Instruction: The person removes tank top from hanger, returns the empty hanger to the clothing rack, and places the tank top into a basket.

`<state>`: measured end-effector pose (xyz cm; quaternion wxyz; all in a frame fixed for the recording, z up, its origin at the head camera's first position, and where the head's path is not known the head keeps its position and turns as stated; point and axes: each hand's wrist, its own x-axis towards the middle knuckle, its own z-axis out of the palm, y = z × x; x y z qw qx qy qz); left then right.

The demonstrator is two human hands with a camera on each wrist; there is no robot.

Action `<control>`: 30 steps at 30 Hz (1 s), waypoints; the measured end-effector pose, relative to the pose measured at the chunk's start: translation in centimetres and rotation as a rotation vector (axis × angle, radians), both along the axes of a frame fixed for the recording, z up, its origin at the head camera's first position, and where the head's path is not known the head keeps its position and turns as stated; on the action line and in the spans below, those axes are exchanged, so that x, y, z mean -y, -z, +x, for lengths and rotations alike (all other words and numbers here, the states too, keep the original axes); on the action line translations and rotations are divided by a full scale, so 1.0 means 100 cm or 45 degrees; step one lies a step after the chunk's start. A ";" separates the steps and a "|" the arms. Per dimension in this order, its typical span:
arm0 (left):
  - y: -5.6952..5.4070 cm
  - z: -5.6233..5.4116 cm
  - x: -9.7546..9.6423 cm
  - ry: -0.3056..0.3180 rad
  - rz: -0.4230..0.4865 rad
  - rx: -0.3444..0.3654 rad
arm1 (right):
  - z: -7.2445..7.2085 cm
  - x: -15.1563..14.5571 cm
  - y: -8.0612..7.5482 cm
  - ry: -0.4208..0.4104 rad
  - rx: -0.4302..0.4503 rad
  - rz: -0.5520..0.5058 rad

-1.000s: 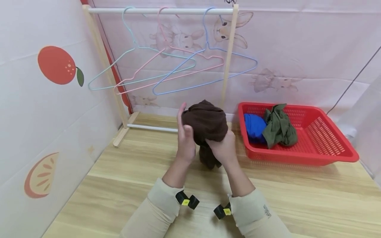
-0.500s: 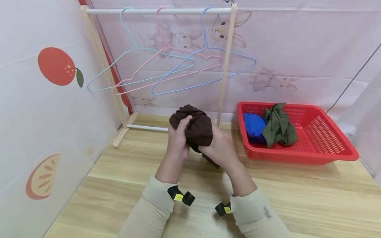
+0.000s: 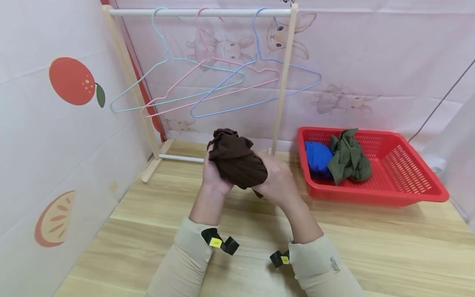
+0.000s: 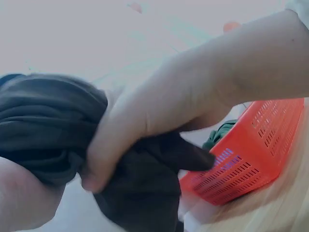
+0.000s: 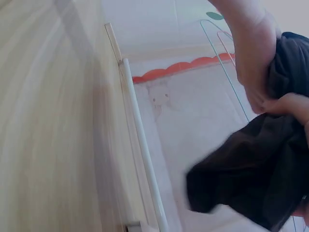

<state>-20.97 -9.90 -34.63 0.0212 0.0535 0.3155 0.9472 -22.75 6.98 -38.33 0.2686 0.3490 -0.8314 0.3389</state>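
Note:
A bunched dark brown garment [image 3: 237, 161] is held up between both hands in front of the rack, its kind hidden by the folds. On its left side the left hand [image 3: 215, 175] cradles it from below, fingers mostly covered by the cloth. The right hand [image 3: 276, 177] grips the right side. In the left wrist view the right thumb and fingers pinch the brown cloth [image 4: 145, 183], and a loose part hangs below them. The right wrist view shows that hanging end of the garment [image 5: 241, 169] with the left hand [image 5: 258, 53] above it.
A wooden rack with a white top rail [image 3: 230, 12] carries a green hanger [image 3: 141, 82], a pink hanger [image 3: 178, 84] and a blue hanger [image 3: 222, 88]. At right stands a red basket [image 3: 375, 198] with a blue cloth [image 3: 317, 159] and a green cloth [image 3: 349, 159], on the wooden table [image 3: 148, 231].
The brown garment has moved left and been turned in the hands. The left hand has shifted left and lower around it. Its dangling end shows less below the right hand. Basket and hangers are unchanged.

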 end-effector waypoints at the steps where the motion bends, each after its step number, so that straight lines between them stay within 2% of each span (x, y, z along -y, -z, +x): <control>1: 0.000 0.001 0.000 0.022 0.002 0.006 | 0.000 -0.001 0.001 0.046 -0.062 0.009; 3: -0.001 0.002 0.000 0.038 0.008 0.013 | 0.000 -0.004 0.002 0.133 -0.121 0.037; 6: 0.000 0.003 -0.001 0.019 0.004 0.006 | 0.001 -0.008 0.001 0.214 -0.107 0.107; 8: 0.000 0.003 -0.002 0.006 0.001 -0.003 | 0.000 -0.011 0.001 0.227 -0.075 0.151; 11: 0.000 0.003 -0.003 0.005 -0.004 -0.004 | -0.002 -0.015 0.000 0.116 0.060 0.164; 15: 0.000 0.002 -0.003 0.026 -0.004 -0.011 | -0.006 -0.023 -0.003 -0.166 0.416 0.086; 17: 0.000 0.003 -0.004 0.030 -0.002 -0.006 | -0.007 -0.027 -0.004 -0.255 0.588 0.061; 20: -0.001 0.005 -0.004 0.052 -0.025 0.003 | -0.008 -0.033 -0.005 -0.330 0.772 0.062; 23: -0.002 0.009 -0.005 0.096 -0.101 -0.007 | -0.009 -0.039 -0.005 -0.362 0.869 0.050; 24: -0.002 0.010 -0.005 0.110 -0.131 -0.019 | -0.010 -0.040 -0.005 -0.358 0.849 0.054; 26: -0.002 0.012 -0.005 0.130 -0.185 -0.039 | -0.011 -0.042 -0.003 -0.312 0.722 0.075; 30: 0.000 0.014 -0.003 0.172 -0.261 -0.071 | -0.015 -0.041 0.000 -0.043 0.296 0.103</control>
